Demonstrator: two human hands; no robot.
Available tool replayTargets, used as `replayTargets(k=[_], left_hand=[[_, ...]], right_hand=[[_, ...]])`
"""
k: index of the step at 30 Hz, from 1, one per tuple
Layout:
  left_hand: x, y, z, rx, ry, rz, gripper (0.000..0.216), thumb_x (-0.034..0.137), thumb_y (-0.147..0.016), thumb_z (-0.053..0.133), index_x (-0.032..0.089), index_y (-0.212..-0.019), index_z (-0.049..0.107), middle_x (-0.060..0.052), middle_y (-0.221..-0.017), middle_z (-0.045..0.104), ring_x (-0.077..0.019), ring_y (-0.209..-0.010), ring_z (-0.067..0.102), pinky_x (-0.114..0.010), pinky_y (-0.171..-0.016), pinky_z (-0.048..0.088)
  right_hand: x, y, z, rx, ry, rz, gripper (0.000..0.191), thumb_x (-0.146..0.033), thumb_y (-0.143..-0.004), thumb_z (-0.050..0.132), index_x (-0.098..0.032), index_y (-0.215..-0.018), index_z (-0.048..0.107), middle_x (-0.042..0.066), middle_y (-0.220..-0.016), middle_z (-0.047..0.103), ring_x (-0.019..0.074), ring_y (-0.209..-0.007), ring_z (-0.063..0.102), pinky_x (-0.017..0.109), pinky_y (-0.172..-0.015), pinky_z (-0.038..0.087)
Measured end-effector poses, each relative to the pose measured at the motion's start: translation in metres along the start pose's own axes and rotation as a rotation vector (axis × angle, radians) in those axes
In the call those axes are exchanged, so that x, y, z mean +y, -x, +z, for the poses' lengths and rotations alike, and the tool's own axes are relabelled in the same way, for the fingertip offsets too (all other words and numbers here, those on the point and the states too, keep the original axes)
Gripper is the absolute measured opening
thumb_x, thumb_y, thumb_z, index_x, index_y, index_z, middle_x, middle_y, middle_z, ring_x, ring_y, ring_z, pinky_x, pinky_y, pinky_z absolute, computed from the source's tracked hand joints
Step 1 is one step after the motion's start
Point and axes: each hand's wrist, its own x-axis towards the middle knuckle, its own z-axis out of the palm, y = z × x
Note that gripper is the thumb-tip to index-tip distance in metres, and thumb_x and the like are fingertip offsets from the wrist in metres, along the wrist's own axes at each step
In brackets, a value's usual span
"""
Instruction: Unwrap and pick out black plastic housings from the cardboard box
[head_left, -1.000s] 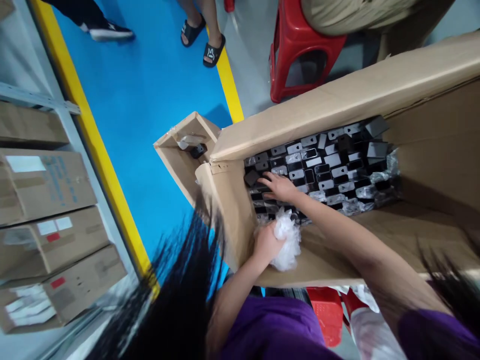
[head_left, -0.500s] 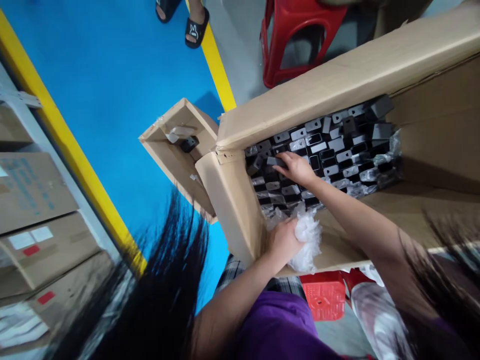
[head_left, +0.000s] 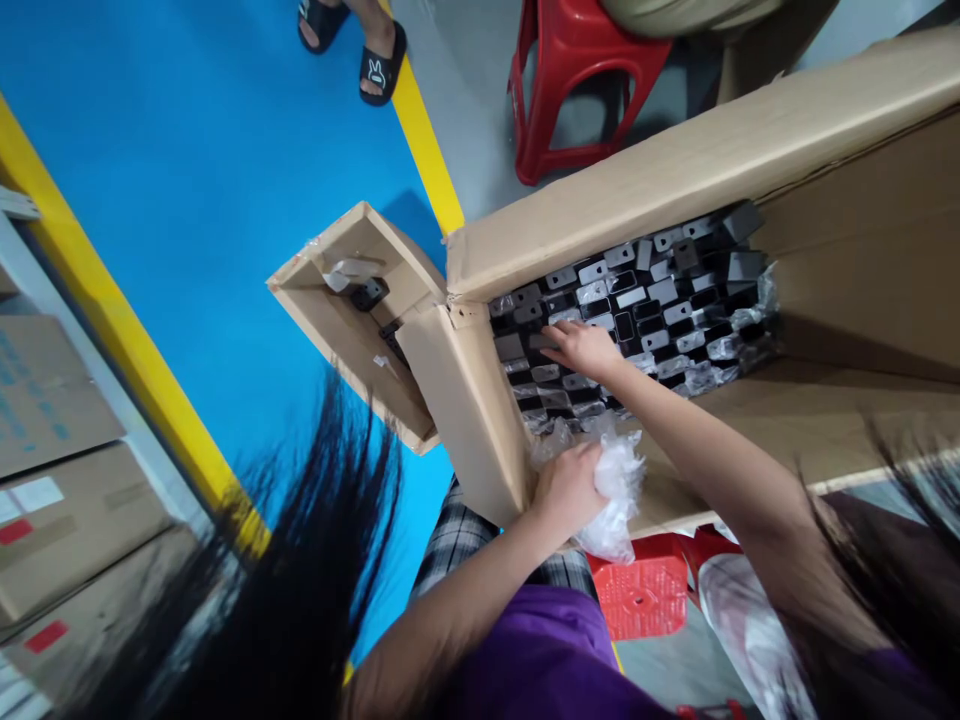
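Shifted slightly left since last frame: our right hand (head_left: 589, 350), at small box (head_left: 540, 342) just right of center; cannot tell if clamped. Our left hand (head_left: 568, 490) clamped on crumpled plastic (head_left: 621, 495), lower right.

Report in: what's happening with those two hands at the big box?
Left hand closed on crumpled plastic. Right hand over small boxes in the carton, fingers at one; grip unclear. Clear plastic lies over some boxes.

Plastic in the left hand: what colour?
The plastic is whitish, translucent; the head view shows it best.
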Motion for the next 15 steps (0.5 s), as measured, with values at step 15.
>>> replayTargets(k=[15], left_hand=[[0.001,0.001,-0.003,-0.074,0.015,0.003,0.026,0.023,-0.078,0.066,0.018,-0.103,0.065,-0.009,-0.112,0.073,-0.0266,-0.102,0.071,-0.033,-0.087,0.056]], right_hand=[[-0.043,-0.033,0.029,-0.015,0.049,0.025,0.06,-0.02,-0.091,0.054,-0.007,-0.148,0.043,0.024,-0.137,0.053,0.0346,-0.123,0.047,0.043,-0.094,0.044]])
